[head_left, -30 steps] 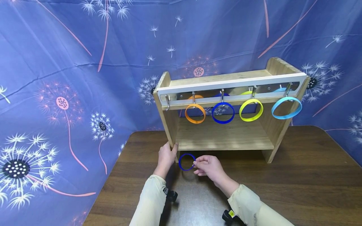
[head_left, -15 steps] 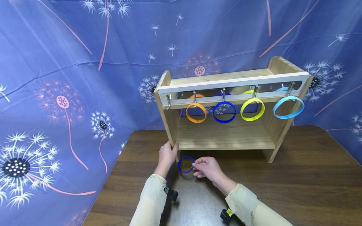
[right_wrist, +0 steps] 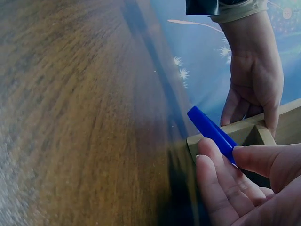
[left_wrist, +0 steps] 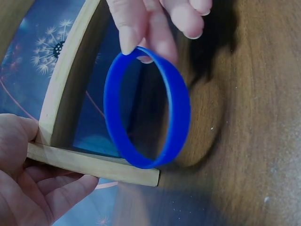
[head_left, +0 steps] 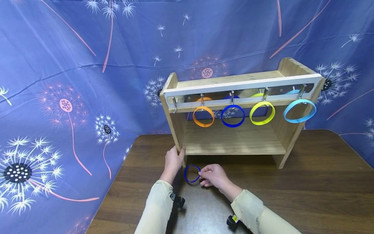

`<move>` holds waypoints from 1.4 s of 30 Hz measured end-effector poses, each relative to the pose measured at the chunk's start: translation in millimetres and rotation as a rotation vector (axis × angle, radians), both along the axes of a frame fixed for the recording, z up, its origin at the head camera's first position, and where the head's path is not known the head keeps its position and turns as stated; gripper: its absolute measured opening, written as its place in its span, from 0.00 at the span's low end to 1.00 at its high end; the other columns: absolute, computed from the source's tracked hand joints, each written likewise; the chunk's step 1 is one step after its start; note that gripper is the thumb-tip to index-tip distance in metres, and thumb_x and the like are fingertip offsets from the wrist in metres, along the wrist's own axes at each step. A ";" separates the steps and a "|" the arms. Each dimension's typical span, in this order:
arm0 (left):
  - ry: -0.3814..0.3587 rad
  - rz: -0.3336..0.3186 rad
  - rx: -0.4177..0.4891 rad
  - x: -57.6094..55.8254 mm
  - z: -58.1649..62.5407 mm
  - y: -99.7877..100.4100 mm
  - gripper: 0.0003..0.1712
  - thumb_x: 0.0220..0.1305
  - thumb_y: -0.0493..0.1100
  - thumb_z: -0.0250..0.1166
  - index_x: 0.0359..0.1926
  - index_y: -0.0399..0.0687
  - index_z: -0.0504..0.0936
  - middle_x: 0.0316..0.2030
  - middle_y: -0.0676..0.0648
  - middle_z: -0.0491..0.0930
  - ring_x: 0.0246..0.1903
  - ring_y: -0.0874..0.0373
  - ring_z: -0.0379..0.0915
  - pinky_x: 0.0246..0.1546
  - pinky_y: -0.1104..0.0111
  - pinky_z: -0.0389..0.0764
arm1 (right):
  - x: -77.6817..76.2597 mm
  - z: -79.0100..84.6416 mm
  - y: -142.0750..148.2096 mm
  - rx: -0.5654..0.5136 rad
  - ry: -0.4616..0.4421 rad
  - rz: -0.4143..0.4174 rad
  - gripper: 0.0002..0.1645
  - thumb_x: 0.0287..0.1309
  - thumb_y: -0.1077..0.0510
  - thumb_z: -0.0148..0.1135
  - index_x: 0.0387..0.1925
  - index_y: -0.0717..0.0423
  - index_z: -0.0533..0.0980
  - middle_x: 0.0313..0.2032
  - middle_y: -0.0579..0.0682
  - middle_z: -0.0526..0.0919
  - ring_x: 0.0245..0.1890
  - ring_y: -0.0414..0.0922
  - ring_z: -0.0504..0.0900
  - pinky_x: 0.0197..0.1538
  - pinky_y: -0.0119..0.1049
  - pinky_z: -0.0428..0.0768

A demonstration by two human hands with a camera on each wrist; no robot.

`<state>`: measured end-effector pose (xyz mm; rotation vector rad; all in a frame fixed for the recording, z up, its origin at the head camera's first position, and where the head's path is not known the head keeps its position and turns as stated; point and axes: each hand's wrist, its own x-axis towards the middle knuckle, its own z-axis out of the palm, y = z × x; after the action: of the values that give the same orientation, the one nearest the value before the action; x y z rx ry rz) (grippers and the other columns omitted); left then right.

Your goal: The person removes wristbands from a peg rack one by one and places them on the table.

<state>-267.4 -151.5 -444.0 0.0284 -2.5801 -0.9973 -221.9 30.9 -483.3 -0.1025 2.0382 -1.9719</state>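
A wooden rack point(head_left: 233, 143) stands on the table, with my left hand point(head_left: 173, 162) gripping the lower part of its left side panel. In the left wrist view, the thumb lies on the inner side and the fingers curl round the outside. Between thumb and fingertips, my right hand point(head_left: 215, 177) pinches a dark blue wristband point(left_wrist: 180, 108) by its edge. The band hangs just in front of the rack's left foot, apart from the rack. On hooks along the rack's white front bar hang an orange wristband point(head_left: 204, 125), a blue one point(head_left: 232, 125), a yellow one point(head_left: 262, 123) and a light blue one point(head_left: 299, 120).
The leftmost hook point(head_left: 174, 104) carries no band. A brown wooden table point(head_left: 327, 182) lies under the rack and both forearms. Behind everything hangs a blue cloth point(head_left: 128, 39) with dandelion prints.
My right hand has moved slightly down and toward me with the blue wristband. My left hand keeps its grip on the rack's side panel.
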 end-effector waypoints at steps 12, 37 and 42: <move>0.004 0.004 -0.008 -0.3 -0.4 0.0 0.16 0.67 0.50 0.60 0.27 0.45 0.78 0.19 0.46 0.77 0.26 0.43 0.77 0.32 0.50 0.75 | 2.3 -2.2 -6.5 0.141 0.022 0.001 0.03 0.57 0.69 0.63 0.31 0.70 0.78 0.24 0.57 0.84 0.13 0.42 0.81 0.18 0.32 0.78; 0.020 -0.008 0.016 -0.4 -1.3 -0.8 0.16 0.67 0.50 0.60 0.27 0.45 0.79 0.19 0.47 0.77 0.24 0.44 0.75 0.31 0.51 0.75 | 5.4 15.1 16.2 0.302 0.241 0.000 0.02 0.53 0.67 0.64 0.30 0.64 0.80 0.24 0.56 0.85 0.15 0.45 0.81 0.22 0.37 0.80; 0.009 -0.009 0.010 -0.2 -0.8 -1.3 0.16 0.67 0.50 0.59 0.26 0.46 0.78 0.18 0.48 0.75 0.23 0.46 0.74 0.30 0.52 0.75 | 5.5 29.7 28.4 0.277 0.244 -0.001 0.03 0.54 0.67 0.65 0.32 0.63 0.80 0.25 0.55 0.85 0.16 0.45 0.81 0.25 0.41 0.81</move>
<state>-267.6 -152.9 -444.8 0.0142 -2.5692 -1.0114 -216.4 59.3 -453.6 -0.2933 2.4440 -1.7279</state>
